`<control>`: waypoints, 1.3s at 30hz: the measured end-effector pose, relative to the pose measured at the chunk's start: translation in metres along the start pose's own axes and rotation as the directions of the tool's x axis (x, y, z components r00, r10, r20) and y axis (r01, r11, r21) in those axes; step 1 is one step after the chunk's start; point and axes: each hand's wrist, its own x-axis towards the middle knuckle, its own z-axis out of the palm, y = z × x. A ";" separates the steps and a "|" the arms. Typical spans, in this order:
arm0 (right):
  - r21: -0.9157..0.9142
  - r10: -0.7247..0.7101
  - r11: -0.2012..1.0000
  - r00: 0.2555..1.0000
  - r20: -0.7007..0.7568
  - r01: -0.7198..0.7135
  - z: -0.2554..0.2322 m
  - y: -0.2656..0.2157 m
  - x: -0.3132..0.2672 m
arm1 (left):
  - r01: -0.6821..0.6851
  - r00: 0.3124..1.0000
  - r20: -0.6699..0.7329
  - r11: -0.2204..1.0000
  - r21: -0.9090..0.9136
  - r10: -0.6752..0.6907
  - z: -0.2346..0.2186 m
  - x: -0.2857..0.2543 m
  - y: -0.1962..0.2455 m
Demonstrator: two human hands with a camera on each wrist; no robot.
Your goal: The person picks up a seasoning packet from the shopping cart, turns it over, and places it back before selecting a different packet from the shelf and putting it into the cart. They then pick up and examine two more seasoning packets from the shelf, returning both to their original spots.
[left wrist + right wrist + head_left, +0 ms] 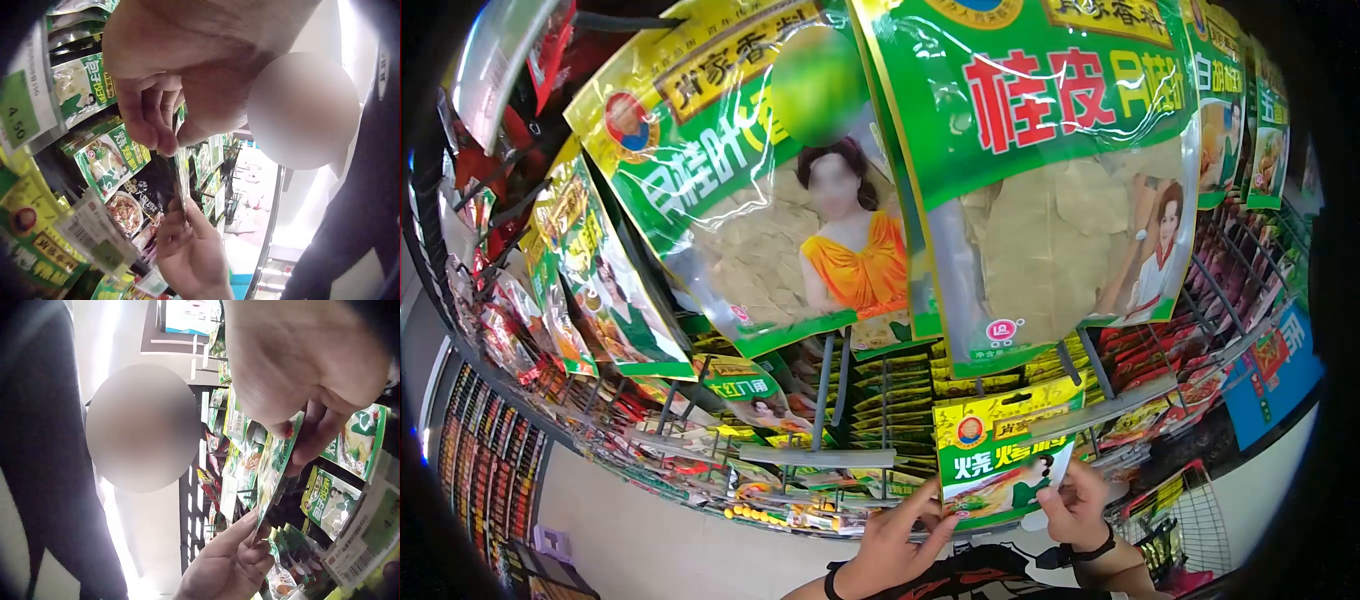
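A flat seasoning packet [990,475], yellow on top and green below with white lettering and a hang hole, stands upright low in the head view. My left hand [897,540] pinches its lower left edge between thumb and fingers. At the lower right edge, my right hand [1078,510] grips it, thumb over the printed front. In the left wrist view the packet [182,178] appears almost edge-on, between the left hand [187,56] above and the right hand [194,253] below. The right wrist view shows the printed face of the packet [275,465] at a slant.
Large green-and-yellow spice bags [1050,230] hang close overhead on the rack. Metal hooks [825,390] stick out among rows of smaller packets [890,400]. Price tags [25,106] jut from the display. A wire shopping cart [1200,520] stands at the lower right.
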 end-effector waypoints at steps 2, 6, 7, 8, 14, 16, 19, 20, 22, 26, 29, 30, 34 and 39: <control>-0.070 -0.012 0.997 0.999 0.030 0.014 -0.011 0.004 -0.005 | -0.021 1.000 0.014 1.000 -0.003 0.021 0.002 0.000 -0.004; -0.102 0.036 0.994 0.999 -0.007 -0.037 -0.007 0.004 -0.006 | -0.120 0.993 0.002 0.993 -0.012 0.120 -0.003 0.005 -0.015; -0.112 0.007 0.994 1.000 -0.021 -0.009 -0.007 0.003 -0.004 | -0.130 0.992 -0.008 0.991 -0.018 0.130 -0.004 0.007 -0.014; -0.123 -0.017 0.992 0.999 -0.032 0.013 -0.004 0.000 -0.002 | -0.135 0.991 -0.019 0.991 -0.026 0.134 -0.005 0.008 -0.014; -0.175 -0.022 0.984 1.000 -0.011 0.020 -0.006 -0.006 -0.005 | -0.044 0.983 -0.182 0.967 -0.252 -0.003 -0.058 0.041 -0.036; -0.142 -0.028 0.990 0.997 -0.071 0.018 -0.002 -0.004 -0.009 | -0.077 0.993 -0.097 0.990 -0.115 0.066 -0.070 0.066 -0.052; -0.084 0.006 0.996 0.997 -0.071 -0.012 -0.003 -0.004 -0.015 | 0.020 0.990 -0.137 0.996 -0.090 -0.032 -0.071 0.103 -0.053; -0.102 -0.031 0.995 0.998 -0.061 0.025 0.001 -0.003 -0.014 | 0.009 0.990 -0.141 0.994 -0.105 -0.024 -0.074 0.112 -0.057; -0.078 -0.025 0.997 0.997 -0.076 0.019 0.004 -0.004 -0.017 | 0.026 0.979 -0.193 0.987 -0.161 -0.058 -0.068 0.126 -0.058; -0.114 -0.082 0.991 0.993 -0.084 0.072 0.003 -0.007 -0.019 | -0.011 0.977 -0.209 0.976 -0.219 -0.036 -0.064 0.132 -0.068; -0.139 -0.061 0.989 0.992 -0.111 0.046 0.005 -0.002 -0.016 | 0.001 0.976 -0.213 0.981 -0.196 -0.044 -0.064 0.139 -0.082; -0.154 -0.069 0.987 0.992 -0.104 0.053 0.002 0.000 -0.019 | 0.011 0.975 -0.213 0.979 -0.204 -0.056 -0.063 0.138 -0.081; -0.141 -0.026 0.990 0.989 -0.147 0.005 0.006 0.003 -0.027 | -0.112 0.985 -0.165 0.930 -0.350 0.056 -0.054 0.142 -0.083; -0.229 -0.060 0.973 0.984 -0.165 0.021 0.003 0.003 -0.033 | -0.129 0.990 -0.090 0.959 -0.252 0.109 -0.051 0.140 -0.093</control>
